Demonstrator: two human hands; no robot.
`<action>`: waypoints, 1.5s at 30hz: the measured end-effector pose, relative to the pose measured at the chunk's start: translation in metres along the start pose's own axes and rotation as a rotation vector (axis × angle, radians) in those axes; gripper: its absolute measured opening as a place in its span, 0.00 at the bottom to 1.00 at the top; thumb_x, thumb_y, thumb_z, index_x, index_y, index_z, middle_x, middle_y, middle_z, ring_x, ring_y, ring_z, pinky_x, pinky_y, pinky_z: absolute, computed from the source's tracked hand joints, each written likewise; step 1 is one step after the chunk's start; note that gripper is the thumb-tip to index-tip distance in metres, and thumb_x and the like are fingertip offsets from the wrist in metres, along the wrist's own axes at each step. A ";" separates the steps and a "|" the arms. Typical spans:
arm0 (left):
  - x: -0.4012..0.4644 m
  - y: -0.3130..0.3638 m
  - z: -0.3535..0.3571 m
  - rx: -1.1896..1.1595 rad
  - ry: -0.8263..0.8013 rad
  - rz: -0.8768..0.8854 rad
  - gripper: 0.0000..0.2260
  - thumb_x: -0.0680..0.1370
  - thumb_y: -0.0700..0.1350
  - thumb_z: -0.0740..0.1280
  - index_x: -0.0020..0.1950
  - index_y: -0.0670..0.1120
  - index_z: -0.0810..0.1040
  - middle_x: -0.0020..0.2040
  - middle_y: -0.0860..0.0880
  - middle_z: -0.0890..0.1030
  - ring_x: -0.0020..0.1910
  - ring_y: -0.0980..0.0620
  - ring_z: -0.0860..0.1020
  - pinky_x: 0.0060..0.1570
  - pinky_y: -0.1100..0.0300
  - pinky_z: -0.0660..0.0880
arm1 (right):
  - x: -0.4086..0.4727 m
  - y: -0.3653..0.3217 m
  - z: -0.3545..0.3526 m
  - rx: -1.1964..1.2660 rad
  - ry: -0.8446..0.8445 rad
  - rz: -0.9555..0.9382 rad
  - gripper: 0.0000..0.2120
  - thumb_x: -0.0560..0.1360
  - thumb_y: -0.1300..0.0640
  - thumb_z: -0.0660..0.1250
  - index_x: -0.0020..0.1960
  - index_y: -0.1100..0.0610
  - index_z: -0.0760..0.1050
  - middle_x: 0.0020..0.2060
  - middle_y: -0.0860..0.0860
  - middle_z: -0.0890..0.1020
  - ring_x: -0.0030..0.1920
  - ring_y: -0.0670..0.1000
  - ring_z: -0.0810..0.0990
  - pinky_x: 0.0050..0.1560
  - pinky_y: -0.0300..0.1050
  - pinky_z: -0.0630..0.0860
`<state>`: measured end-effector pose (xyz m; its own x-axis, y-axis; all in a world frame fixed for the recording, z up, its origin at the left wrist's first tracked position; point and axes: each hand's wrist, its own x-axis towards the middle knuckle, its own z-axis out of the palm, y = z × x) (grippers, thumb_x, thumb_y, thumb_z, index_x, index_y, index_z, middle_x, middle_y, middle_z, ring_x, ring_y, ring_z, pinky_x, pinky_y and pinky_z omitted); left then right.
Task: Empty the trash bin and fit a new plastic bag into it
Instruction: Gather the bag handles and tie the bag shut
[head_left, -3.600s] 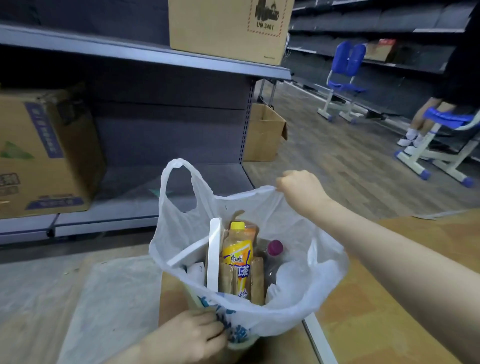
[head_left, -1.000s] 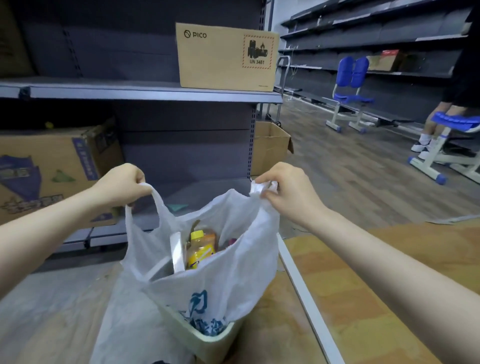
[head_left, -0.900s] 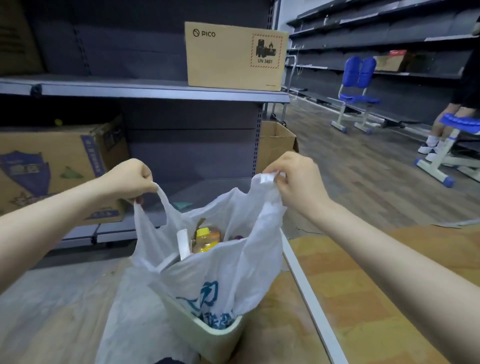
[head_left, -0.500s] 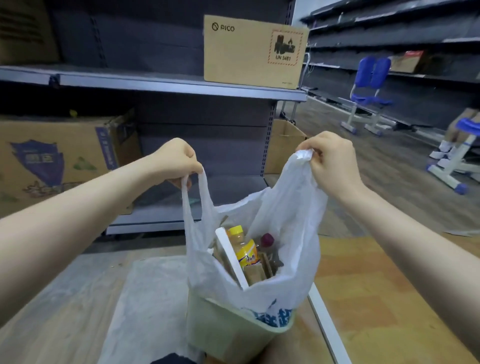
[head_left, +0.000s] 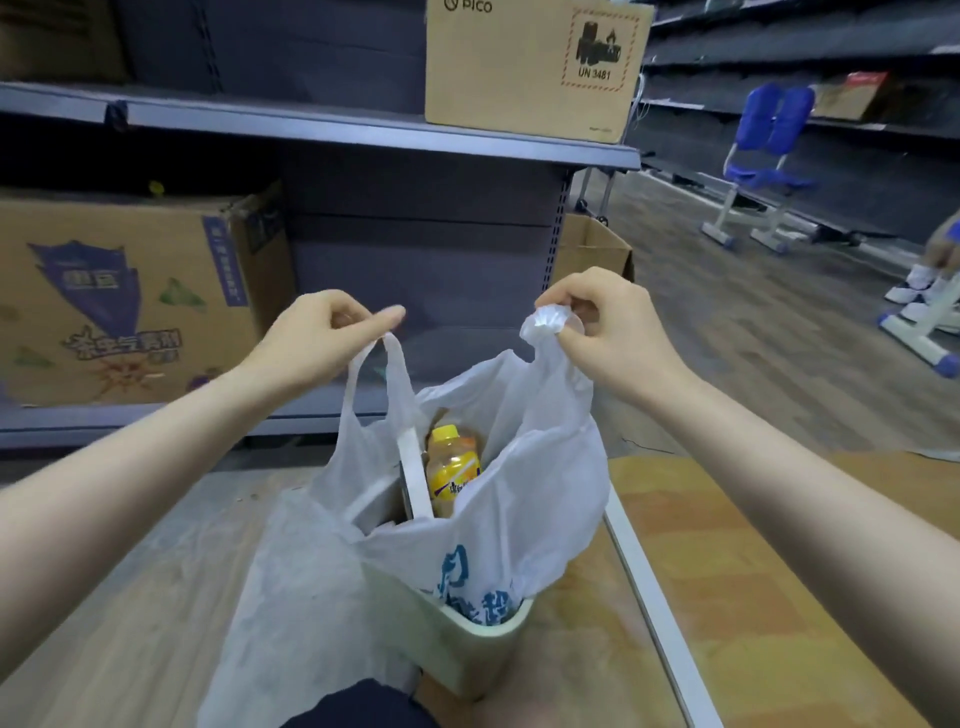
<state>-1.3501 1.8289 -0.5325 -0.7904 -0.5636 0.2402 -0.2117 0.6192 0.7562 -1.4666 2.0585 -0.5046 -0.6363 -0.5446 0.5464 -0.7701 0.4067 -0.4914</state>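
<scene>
Head view puts my left hand (head_left: 324, 340) centre-left of the frame, fingers pinching one loop handle of the bag (head_left: 498, 499). My right hand (head_left: 605, 332) sits centre-right, thumb and fingers clamped on the other handle, bunched into a knot of plastic. The two hands are apart, with the bag mouth stretched open between them.

The bag hangs below them in the lower centre, its bottom still down inside the bin (head_left: 457, 649). Inside I see a yellow bottle (head_left: 451, 470) and a white flat piece (head_left: 414, 475) leaning beside it.

I judge the task early: the full bag is gathered by its handles but not yet lifted clear of the bin. Pulling it out, setting it aside and fitting a liner all remain. A pale sheet of plastic (head_left: 296, 597) lies left of the bin, possibly the new bag, though I cannot tell.

The bin stands on a wooden floor (head_left: 753, 571), with a white strip (head_left: 654, 613) running down the lower right. Behind are grey shelves (head_left: 363, 127) holding cardboard boxes (head_left: 124, 296). Blue chairs (head_left: 763, 156) stand in the upper right, and someone's feet show at the right edge.
</scene>
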 end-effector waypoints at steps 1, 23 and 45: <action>-0.004 -0.019 0.000 -0.040 0.071 -0.032 0.17 0.76 0.60 0.62 0.45 0.47 0.78 0.38 0.51 0.80 0.36 0.53 0.78 0.33 0.59 0.75 | -0.002 0.001 0.000 -0.012 -0.003 -0.019 0.13 0.68 0.69 0.63 0.49 0.59 0.80 0.48 0.55 0.80 0.49 0.53 0.77 0.52 0.48 0.75; -0.084 -0.152 0.118 -0.495 -0.402 -0.806 0.17 0.82 0.45 0.49 0.62 0.37 0.70 0.48 0.34 0.76 0.33 0.38 0.84 0.32 0.55 0.80 | -0.013 0.039 0.007 -0.170 0.132 -0.108 0.14 0.69 0.60 0.74 0.54 0.61 0.80 0.44 0.53 0.73 0.44 0.48 0.71 0.44 0.34 0.64; -0.072 -0.137 0.123 -0.085 -0.338 -0.394 0.10 0.72 0.34 0.59 0.50 0.37 0.76 0.44 0.41 0.81 0.29 0.46 0.81 0.27 0.57 0.77 | -0.019 0.058 0.005 -0.207 0.195 -0.083 0.10 0.71 0.60 0.73 0.52 0.59 0.81 0.42 0.52 0.72 0.44 0.47 0.69 0.43 0.25 0.64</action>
<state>-1.3348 1.8517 -0.7285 -0.8046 -0.5283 -0.2712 -0.4939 0.3417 0.7996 -1.4987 2.0886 -0.5467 -0.5519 -0.4395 0.7087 -0.8002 0.5184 -0.3017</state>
